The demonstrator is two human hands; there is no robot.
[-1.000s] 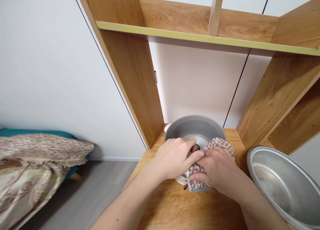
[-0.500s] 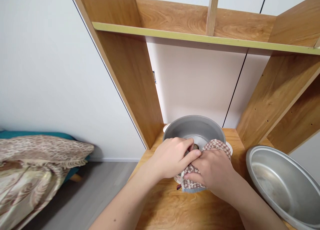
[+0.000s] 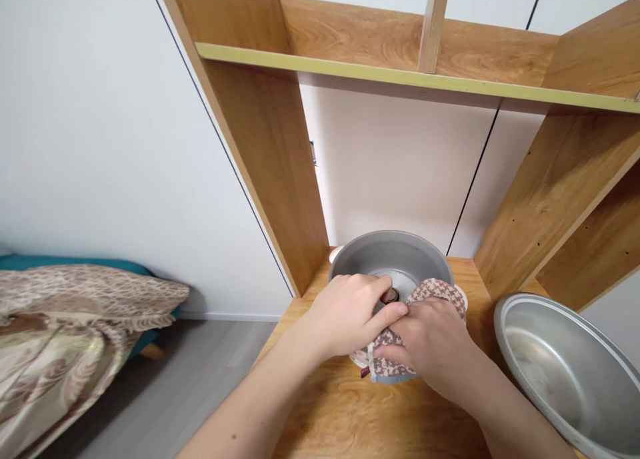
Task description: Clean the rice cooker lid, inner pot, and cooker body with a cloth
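A round grey rice cooker body [image 3: 400, 249] sits on the wooden top. Inside it show a pale base and a small round metal piece [image 3: 393, 294] at the centre. My left hand [image 3: 353, 312] lies over its near left rim, fingers curled inward, thumb reaching to my right hand; what lies under the palm is hidden. My right hand [image 3: 430, 342] is closed on a brown-and-white patterned cloth [image 3: 443, 292] with a light blue edge, bunched over the near right rim. The cloth hides part of the cooker's front.
An oval silver metal pot [image 3: 565, 372] stands to the right. A wooden shelf [image 3: 350, 66] with a yellow-green edge spans above, between upright boards. Left, beyond the wooden top's edge [image 3: 320, 406], are grey floor and a patterned blanket [image 3: 95, 299] over something teal.
The whole view shifts slightly. Both hands stay at the cooker's near rim, with the cloth in nearly the same place; little else differs.
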